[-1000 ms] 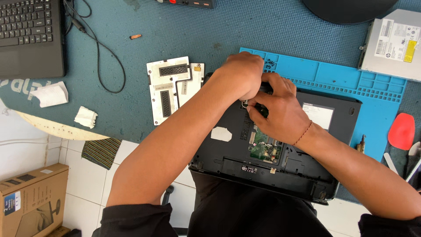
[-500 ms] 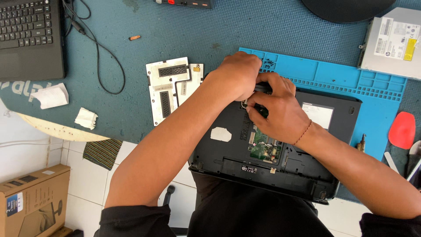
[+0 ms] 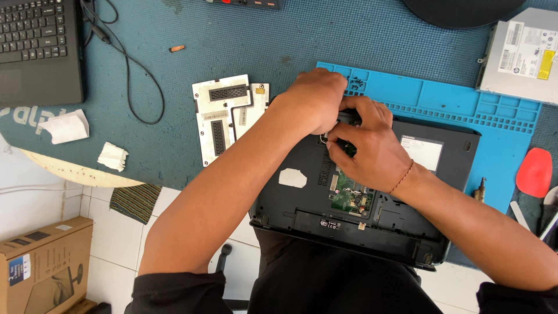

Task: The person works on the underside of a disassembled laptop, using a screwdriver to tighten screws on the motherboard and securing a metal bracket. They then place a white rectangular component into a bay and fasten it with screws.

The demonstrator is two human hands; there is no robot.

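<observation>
Two bare hands meet over the far edge of an upturned black laptop (image 3: 325, 197), which lies bottom-up across the near edge of the desk, partly on a bright blue work mat (image 3: 465, 104) and partly overhanging the person's lap. The left hand (image 3: 317, 99) is curled into a loose fist at the laptop's far edge, knuckles up, its fingers tucked under so that I cannot tell what they clasp. The right hand (image 3: 369, 148) lies just beside it and touching it, fingers bent and pressed together around a small dark part at the same spot; the part itself is mostly hidden, so its kind cannot be told. A thin red thread circles the right wrist. Below the hands an opening in the laptop's base shows a green circuit board (image 3: 351, 197), and a pale sticker (image 3: 292, 177) sits to its left.

Left of the laptop, a white plastic cover panel (image 3: 224, 116) lies on the dark blue desk surface (image 3: 244, 40). A second laptop's keyboard (image 3: 35, 40) fills the far left corner, with a black cable (image 3: 136, 81) looping beside it. A silver optical drive (image 3: 520, 55) lies at the far right, a red pry tool (image 3: 535, 171) near the right edge, and a cardboard box (image 3: 43, 264) stands on the floor at lower left
</observation>
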